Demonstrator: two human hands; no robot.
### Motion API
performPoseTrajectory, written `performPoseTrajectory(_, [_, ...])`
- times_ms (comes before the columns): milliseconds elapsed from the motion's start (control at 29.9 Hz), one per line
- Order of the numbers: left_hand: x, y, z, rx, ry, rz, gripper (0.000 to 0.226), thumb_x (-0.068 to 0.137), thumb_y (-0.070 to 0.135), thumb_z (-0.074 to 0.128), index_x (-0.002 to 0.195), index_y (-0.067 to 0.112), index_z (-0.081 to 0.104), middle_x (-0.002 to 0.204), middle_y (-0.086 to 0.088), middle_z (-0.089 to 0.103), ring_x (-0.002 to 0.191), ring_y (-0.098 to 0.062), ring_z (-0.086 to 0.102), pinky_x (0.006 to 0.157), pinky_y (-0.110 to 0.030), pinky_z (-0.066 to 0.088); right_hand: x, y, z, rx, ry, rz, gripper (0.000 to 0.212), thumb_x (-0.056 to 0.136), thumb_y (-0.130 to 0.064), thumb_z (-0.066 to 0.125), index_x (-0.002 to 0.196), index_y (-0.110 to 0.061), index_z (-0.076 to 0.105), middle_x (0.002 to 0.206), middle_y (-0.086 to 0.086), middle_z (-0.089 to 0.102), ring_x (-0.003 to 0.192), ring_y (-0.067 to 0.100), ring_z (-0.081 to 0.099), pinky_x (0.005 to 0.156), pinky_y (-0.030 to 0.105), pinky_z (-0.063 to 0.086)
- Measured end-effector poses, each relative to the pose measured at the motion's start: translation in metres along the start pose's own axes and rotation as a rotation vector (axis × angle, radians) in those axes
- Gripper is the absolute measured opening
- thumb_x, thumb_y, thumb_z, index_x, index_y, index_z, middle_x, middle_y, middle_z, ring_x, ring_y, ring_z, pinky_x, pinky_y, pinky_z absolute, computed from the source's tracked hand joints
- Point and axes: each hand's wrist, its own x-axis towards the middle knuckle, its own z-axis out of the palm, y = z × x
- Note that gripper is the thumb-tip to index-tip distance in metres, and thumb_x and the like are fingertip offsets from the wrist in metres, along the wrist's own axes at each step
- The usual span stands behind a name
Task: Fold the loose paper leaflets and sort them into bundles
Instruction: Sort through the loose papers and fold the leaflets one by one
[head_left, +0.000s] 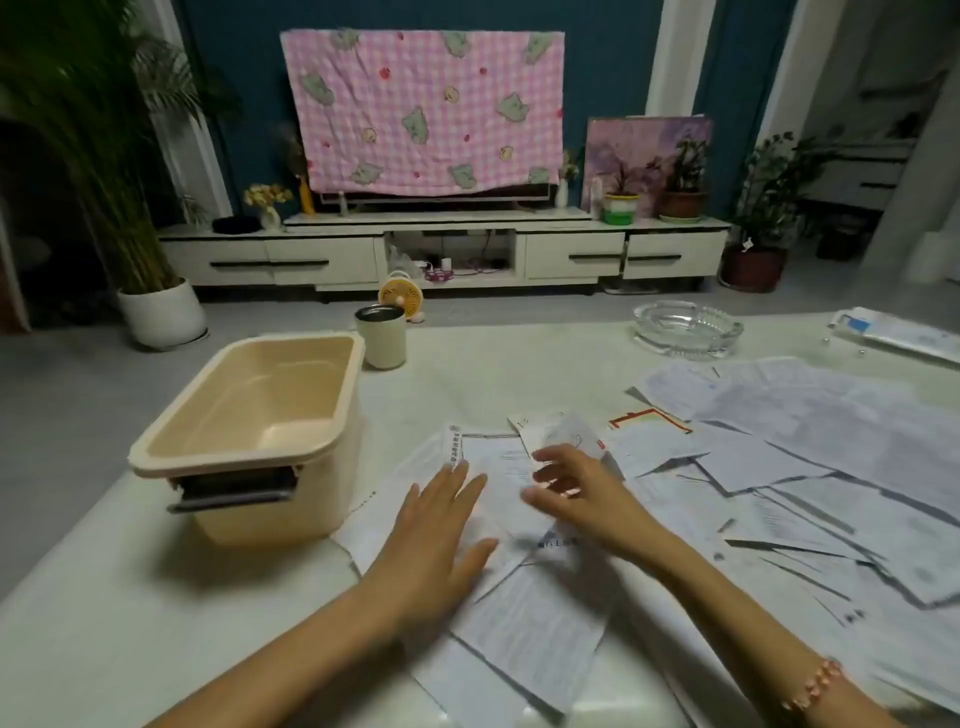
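The left hand (441, 525) lies flat with its fingers spread, pressing a printed leaflet (501, 488) onto the white bench (130, 623). The right hand (576, 493) is over the same sheet with its fingers loosely bent. It is blurred, so it cannot be told whether it pinches an edge or only touches the paper. This leaflet lies on top of other sheets near the front edge. The main spread of loose leaflets (810, 457) overlaps across the right side of the bench, and a few small folded pieces (558, 434) lie just beyond the fingertips. The likeliest fault is a skewed crease. Thin paper resting on other thin paper will probably slide when one edge is drawn over, and the flat palm may drag the sheet beneath along with it, so two leaflets could end up folded as one. A quick sweep of the right hand could also scatter the small folded pieces into the unfolded spread and mix what should be sorted. The sheets nearest the person hang close to the bench edge and may slip off if nudged. The beige bin (270, 519) stands just left of the work, while the cup (382, 338) and glass ashtray (685, 327) are well apart from it and seem to pose little risk.
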Motion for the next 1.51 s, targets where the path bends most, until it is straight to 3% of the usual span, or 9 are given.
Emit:
performPoseTrajectory(134, [-0.037,-0.002,0.006,0.018,-0.081,-0.091,0.064,0.097,0.05,0.027,0.15,0.03,-0.003,0.156,0.009,-0.015,0.143,-0.008,-0.015,0.115,-0.03,-0.012,-0.008,-0.012,0.028,-0.228,-0.056,0.082,0.067,0.082,-0.029,0.069,0.136,-0.016,0.033,0.114,0.009,0.058,0.1,0.023,0.058,0.084,0.031,0.047])
performPoseTrajectory(301, [-0.072,0.0,-0.011,-0.014,-0.042,-0.071,0.064,0.096,0.051,0.028,0.15,0.028,0.002,0.158,0.005,-0.007,0.144,-0.009,-0.01,0.116,-0.029,-0.008,-0.018,-0.03,0.026,0.061,0.114,0.132,0.039,0.083,-0.008,0.062,0.12,-0.009,0.053,0.074,0.002,0.052,0.068,0.014,0.052,0.06,0.028,0.051])
performPoseTrajectory(502, [-0.063,0.005,-0.034,-0.482,0.311,-0.112,0.075,0.089,0.044,0.055,0.148,0.026,0.013,0.154,0.012,0.014,0.142,-0.006,0.012,0.114,-0.023,0.012,-0.039,-0.057,-0.005,0.335,0.009,0.077,0.03,0.082,-0.003,0.065,0.109,-0.012,0.057,0.1,0.02,0.061,0.092,0.033,0.064,0.072,0.035,0.059])
performPoseTrajectory(703, [-0.039,0.01,-0.051,-0.914,0.098,-0.245,0.019,0.083,0.017,0.069,0.101,0.013,0.067,0.097,-0.001,0.072,0.085,-0.012,0.069,0.082,-0.03,0.055,-0.044,-0.057,-0.01,0.408,0.068,0.032,0.027,0.083,-0.007,0.065,0.107,-0.019,0.06,0.102,0.016,0.061,0.09,0.026,0.064,0.072,0.032,0.056])
performPoseTrajectory(803, [-0.034,0.011,-0.039,-1.034,0.119,-0.345,0.01,0.085,0.016,0.067,0.092,0.011,0.07,0.087,-0.004,0.074,0.081,-0.021,0.071,0.081,-0.039,0.057,-0.038,-0.047,-0.008,0.705,-0.019,0.128,0.026,0.08,-0.012,0.067,0.105,-0.018,0.06,0.102,0.008,0.07,0.095,0.022,0.066,0.083,0.04,0.055])
performPoseTrajectory(937, [-0.026,0.017,-0.033,-1.166,0.147,-0.439,0.012,0.088,0.015,0.063,0.098,0.009,0.067,0.089,-0.008,0.074,0.083,-0.025,0.071,0.08,-0.043,0.057,-0.033,-0.043,0.004,0.549,-0.28,0.21,0.047,0.073,-0.018,0.073,0.117,-0.019,0.057,0.108,0.001,0.07,0.099,0.018,0.066,0.074,0.034,0.055])
performPoseTrajectory(1071, [-0.021,0.016,-0.037,-1.26,0.186,-0.477,0.008,0.09,0.013,0.06,0.093,0.009,0.065,0.083,-0.01,0.074,0.075,-0.025,0.071,0.069,-0.038,0.059,-0.021,-0.038,0.008,0.734,-0.207,0.328,0.034,0.08,0.007,0.062,0.11,-0.009,0.058,0.102,0.01,0.072,0.096,0.027,0.068,0.085,0.04,0.055])
performPoseTrajectory(1205, [-0.019,0.011,-0.041,-1.336,0.178,-0.481,0.01,0.092,0.012,0.056,0.096,0.007,0.063,0.083,-0.01,0.074,0.071,-0.023,0.071,0.061,-0.032,0.059,-0.015,-0.038,0.005,0.801,-0.312,0.337,0.034,0.082,0.0,0.061,0.114,-0.009,0.058,0.106,0.01,0.071,0.1,0.029,0.067,0.092,0.043,0.051])
performPoseTrajectory(1506, [-0.02,-0.006,-0.035,-1.597,0.144,-0.509,0.027,0.096,0.014,0.04,0.102,0.0,0.063,0.106,-0.022,0.068,0.097,-0.034,0.064,0.086,-0.044,0.051,-0.002,-0.035,0.022,0.652,-0.172,0.298,0.02,0.089,0.001,0.055,0.095,-0.011,0.07,0.105,0.018,0.069,0.096,0.034,0.066,0.085,0.041,0.055])
